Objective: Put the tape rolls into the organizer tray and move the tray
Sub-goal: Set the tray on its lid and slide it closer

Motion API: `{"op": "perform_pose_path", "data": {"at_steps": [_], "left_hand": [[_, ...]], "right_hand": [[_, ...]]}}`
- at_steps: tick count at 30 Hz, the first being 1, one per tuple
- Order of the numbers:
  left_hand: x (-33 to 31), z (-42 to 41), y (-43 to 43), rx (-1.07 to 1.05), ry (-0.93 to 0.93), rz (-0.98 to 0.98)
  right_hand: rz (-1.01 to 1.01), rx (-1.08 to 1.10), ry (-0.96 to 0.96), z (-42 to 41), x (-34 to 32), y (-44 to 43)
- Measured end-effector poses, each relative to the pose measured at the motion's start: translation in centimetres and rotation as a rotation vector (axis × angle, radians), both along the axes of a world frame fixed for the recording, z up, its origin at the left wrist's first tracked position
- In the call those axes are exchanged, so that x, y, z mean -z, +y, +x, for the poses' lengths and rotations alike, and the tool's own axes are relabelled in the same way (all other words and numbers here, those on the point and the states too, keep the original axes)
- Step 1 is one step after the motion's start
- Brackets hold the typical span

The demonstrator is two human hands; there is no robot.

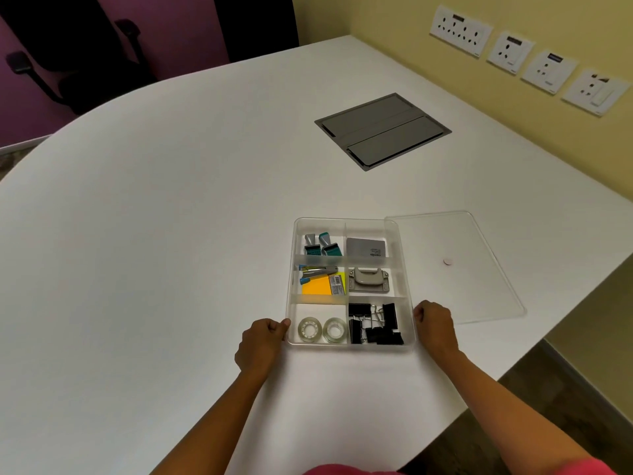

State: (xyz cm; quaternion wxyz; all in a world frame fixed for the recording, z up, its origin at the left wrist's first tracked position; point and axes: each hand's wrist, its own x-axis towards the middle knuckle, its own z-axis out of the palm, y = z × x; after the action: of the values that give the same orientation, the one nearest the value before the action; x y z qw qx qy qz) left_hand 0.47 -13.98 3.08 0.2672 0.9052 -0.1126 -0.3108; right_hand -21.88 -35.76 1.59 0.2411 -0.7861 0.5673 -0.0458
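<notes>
A clear plastic organizer tray (351, 222) with several compartments rests on the white table. Two clear tape rolls (310, 329) (334, 330) lie side by side in its near-left compartment. My left hand (261, 342) is closed on the tray's near-left edge, thumb at the rim. My right hand (435, 326) is closed against the tray's near-right edge. Black binder clips (376, 326) fill the near-right compartment. The middle compartments hold a yellow sticky pad (317, 287), a stapler (317, 271) and a grey punch (369, 280).
The tray's clear lid (479, 269) lies flat to the right, partly over the table's right edge. A grey cable hatch (382, 130) is set into the tabletop further back. Wall sockets (510, 53) line the yellow wall. A black chair (68, 60) stands at the far left.
</notes>
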Motion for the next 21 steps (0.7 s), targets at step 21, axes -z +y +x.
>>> {"op": "perform_pose_path", "data": {"at_steps": [21], "left_hand": [[-0.7,-0.4,-0.1,-0.010,0.001,-0.010]], "right_hand": [[-0.350,0.040,0.180,0.8,-9.6,-0.8]]}}
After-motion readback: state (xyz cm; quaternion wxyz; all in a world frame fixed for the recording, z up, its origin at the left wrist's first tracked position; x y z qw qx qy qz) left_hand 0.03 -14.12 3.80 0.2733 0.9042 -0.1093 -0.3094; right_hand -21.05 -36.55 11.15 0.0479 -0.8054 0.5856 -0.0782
